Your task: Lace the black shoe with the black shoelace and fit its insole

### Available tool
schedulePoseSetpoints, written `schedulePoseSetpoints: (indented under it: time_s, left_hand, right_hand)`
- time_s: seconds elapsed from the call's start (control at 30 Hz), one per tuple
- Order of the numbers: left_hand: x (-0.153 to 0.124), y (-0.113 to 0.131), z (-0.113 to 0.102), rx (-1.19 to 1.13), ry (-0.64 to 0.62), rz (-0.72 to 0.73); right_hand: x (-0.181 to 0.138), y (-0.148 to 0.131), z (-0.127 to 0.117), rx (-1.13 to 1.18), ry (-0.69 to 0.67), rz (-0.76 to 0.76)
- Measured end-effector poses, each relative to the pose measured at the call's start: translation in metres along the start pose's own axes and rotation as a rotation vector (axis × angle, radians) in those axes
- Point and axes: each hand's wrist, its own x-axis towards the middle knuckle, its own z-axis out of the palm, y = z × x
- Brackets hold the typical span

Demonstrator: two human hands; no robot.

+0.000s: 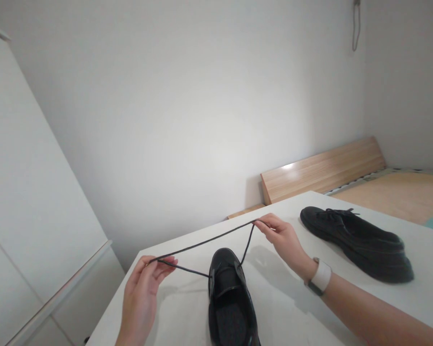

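Observation:
A black shoe (226,293) points away from me at the near middle of the white table, its opening toward me. A dark shoelace (205,241) runs out of both sides of the shoe's front and stretches in the air above the toe. On the left, my left hand (146,283) pinches the lace between thumb and fingers. My right hand (279,238), with a pale watch band at the wrist, pinches the lace on the right, higher and farther off. Neither hand touches the shoe itself.
A second black shoe (357,242), its lace tied in a bow, lies on the table (187,307) to the right. Beyond are a wooden headboard (321,168) and a bed (411,190). A white cabinet (39,192) stands at the left. The wall (187,120) rises behind.

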Motion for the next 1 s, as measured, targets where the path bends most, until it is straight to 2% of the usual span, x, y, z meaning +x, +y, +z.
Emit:
schedulePoseSetpoints:
  time_s: [0.13, 0.27, 0.33, 0.4, 0.47, 0.57, 0.63, 0.7, 0.8, 0.87, 1.0]
  left_hand:
    - [-0.011, 0.023, 0.01, -0.057, 0.016, 0.092]
    - [-0.022, 0.051, 0.018, -0.079, 0.142, 0.221]
    - [-0.023, 0.061, 0.019, -0.077, 0.179, 0.233]
    - [-0.024, 0.069, 0.022, -0.045, 0.167, 0.213]
    - [-0.027, 0.075, 0.027, -0.014, 0.111, 0.165]
    - [-0.038, 0.083, 0.041, -0.03, -0.055, 0.029]
    - [-0.048, 0.085, 0.05, -0.05, -0.165, -0.05]
    - [-0.056, 0.086, 0.055, -0.055, -0.21, -0.098]
    - [-0.061, 0.084, 0.048, -0.059, -0.183, -0.158]
    - [-0.058, 0.08, 0.032, -0.038, -0.131, -0.167]
    - [-0.051, 0.065, -0.019, 0.194, 0.004, -0.15]
  right_hand:
    - [-0.008, -0.018, 0.004, 0.063, 0.163, -0.053]
    - [-0.014, -0.04, 0.011, 0.226, 0.331, -0.13]
    - [-0.012, -0.056, 0.014, 0.333, 0.339, -0.125]
    - [-0.009, -0.076, 0.02, 0.405, 0.222, -0.057]
    - [-0.008, -0.097, 0.032, 0.471, -0.008, 0.054]
    - [-0.012, -0.126, 0.059, 0.609, -0.402, 0.208]
    - [-0.017, -0.142, 0.076, 0.638, -0.546, 0.236]
    - [-0.022, -0.155, 0.089, 0.52, -0.57, 0.168]
    - [-0.025, -0.162, 0.094, 0.201, -0.546, -0.072]
    - [-0.026, -0.158, 0.089, 0.063, -0.565, -0.169]
    - [-0.03, -0.136, 0.069, -0.146, -0.705, -0.079]
